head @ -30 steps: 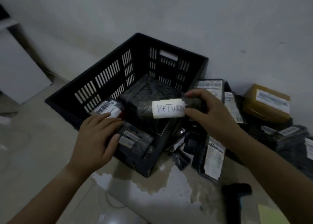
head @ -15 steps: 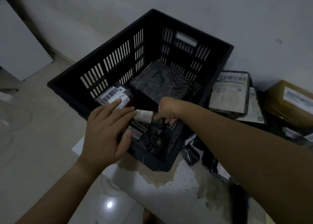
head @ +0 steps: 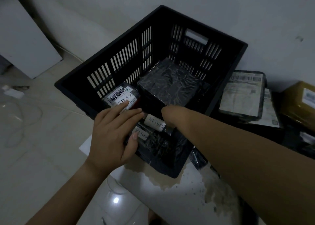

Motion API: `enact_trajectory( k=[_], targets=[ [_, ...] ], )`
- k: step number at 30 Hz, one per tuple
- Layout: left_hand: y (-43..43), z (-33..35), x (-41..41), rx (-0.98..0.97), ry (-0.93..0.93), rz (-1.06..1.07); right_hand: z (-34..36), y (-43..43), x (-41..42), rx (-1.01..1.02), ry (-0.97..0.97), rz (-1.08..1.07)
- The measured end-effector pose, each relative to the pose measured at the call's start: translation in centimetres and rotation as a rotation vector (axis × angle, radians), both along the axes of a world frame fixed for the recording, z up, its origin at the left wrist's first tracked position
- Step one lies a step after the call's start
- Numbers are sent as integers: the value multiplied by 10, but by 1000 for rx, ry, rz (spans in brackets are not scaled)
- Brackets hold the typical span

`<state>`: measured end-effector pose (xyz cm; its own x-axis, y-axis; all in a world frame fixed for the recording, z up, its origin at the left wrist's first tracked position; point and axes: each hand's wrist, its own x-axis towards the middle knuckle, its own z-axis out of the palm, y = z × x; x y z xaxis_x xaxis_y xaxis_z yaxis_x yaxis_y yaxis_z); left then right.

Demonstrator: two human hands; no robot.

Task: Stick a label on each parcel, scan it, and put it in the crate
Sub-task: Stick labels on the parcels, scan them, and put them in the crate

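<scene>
Pale tiled floor (head: 42,139) under a white wall, with a white board (head: 25,37) leaning at far left.

- Left hand (head: 110,134): flat, fingers straight and slightly spread, lying on labelled parcels at the near-left corner of the crate. The forefinger touches the barcode parcel (head: 119,95).
- Black slatted crate (head: 162,165): far half open above the large wrapped parcel (head: 170,85).
- Rolled parcel marked RETURN (head: 154,124): inside the crate, near its front edge.
- Right hand (head: 168,113): bent down into the crate beside the roll. Its fingers are hidden, so the grip cannot be told.
- Stacked parcels (head: 242,95): right of the crate.

Only one cam here, head-worn and wide-angle, tilted steeply down and sitting pretty close over the black crate (head: 107,50), with floor (head: 42,156) left and wall (head: 221,6) behind.
</scene>
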<state>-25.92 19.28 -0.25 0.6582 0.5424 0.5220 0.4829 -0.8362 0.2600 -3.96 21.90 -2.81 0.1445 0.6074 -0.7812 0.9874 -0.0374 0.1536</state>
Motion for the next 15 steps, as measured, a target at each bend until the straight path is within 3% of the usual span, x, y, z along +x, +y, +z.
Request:
enact_trajectory(
  k=[8, 15],
  targets=[
    [0, 0, -1, -15, 10, -4, 13, -3, -7, 30, 55, 9],
    [-3, 2, -2, -40, 5, 0, 68, -40, 5, 314, 284, -46]
  ],
)
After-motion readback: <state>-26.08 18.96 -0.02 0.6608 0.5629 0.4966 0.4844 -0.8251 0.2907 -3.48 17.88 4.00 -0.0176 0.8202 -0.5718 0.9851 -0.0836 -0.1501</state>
